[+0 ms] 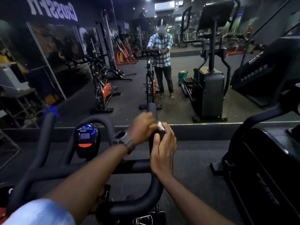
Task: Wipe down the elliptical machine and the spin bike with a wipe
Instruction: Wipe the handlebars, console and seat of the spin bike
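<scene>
Spin bike handlebar (142, 203) fills the lower view, console (86, 138) at 9 o'clock of centre. Left hand (142, 127) curled round the right upright grip (152, 109), wrist crossing over from 7 o'clock, watch (124, 140) on it. Wipe (160, 125) is a small white wad, pinched at the left fingers, just where the right fingertips meet it. Right hand (164, 151) flat against the grip's side, fingers straight, touching the wipe at the tips. Elliptical (263, 168) at 3 o'clock, near the bike. Mirror (113, 70) ahead at 12 shows the person, bike and elliptical. Motion blur on the left knuckles.
</scene>
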